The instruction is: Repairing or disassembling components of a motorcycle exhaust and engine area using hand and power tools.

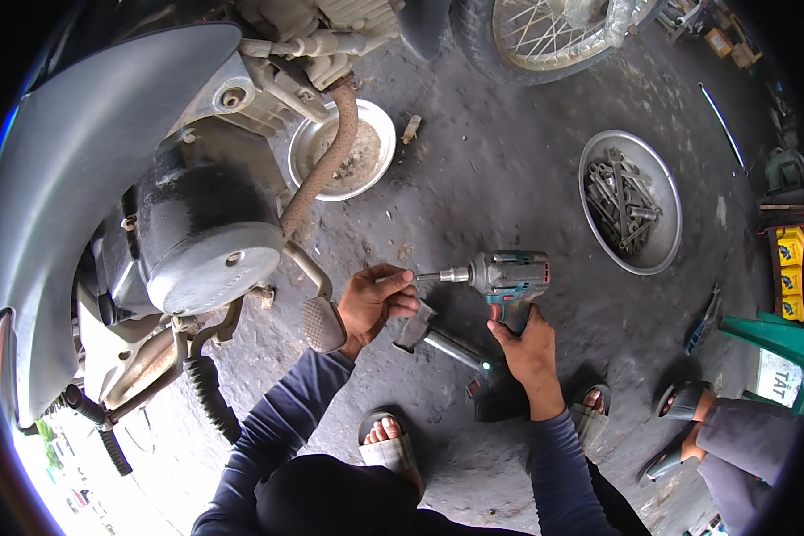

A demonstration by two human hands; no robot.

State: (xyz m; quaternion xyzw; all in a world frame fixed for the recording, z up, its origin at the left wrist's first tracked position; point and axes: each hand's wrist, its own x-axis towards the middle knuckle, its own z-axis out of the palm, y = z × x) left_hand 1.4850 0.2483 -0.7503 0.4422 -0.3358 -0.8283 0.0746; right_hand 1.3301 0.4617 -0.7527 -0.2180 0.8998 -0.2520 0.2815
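Observation:
My right hand (529,359) is wrapped round the grip of a teal and dark cordless impact driver (511,275), which points left across the middle of the view. From its silver chuck a slim bit (431,277) sticks out. Thumb and fingers of my left hand (375,302) are closed on the free end of that bit, so its tip is hidden. Just under the driver, a metal tool with a blocky head and silver shaft (451,346) lies on the floor, partly behind my hands. A ribbed brake pedal (322,323) is close beside my left wrist.
A motorbike's grey engine cover (214,268) and rusty pipe (326,165) fill the left. Two metal bowls stand on the floor, one dirty (387,134), one holding wrenches and sockets (674,223). A spoked wheel (545,40) is at the top. Another person's legs (746,442) are at right.

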